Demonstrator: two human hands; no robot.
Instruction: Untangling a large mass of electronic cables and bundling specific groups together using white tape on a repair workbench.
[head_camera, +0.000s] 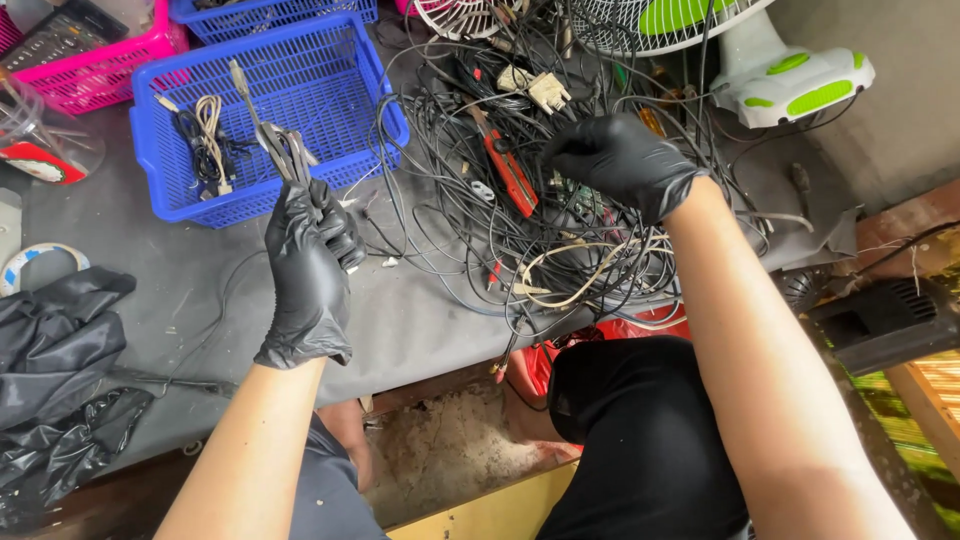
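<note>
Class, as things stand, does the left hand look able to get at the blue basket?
Probably yes: the left hand is just beside the blue basket, with nothing between, though its grip already holds cables.

Gloved hands: two, the left hand (308, 275) and the right hand (620, 160), both in black gloves.
Blue baskets: two, one blue basket (345, 130) in full view on the tabletop (400, 320), a second blue basket (250, 15) cut off by the top edge.
Pink baskets: one pink basket (110, 70), at the upper left.
Fans: two, a white-and-green fan (770, 70) and a white fan grille (455, 15) partly in view.
Tape rolls: one tape roll (30, 262), at the left edge.
Loose cables in the cable heap (540, 240): too tangled to count.
</note>
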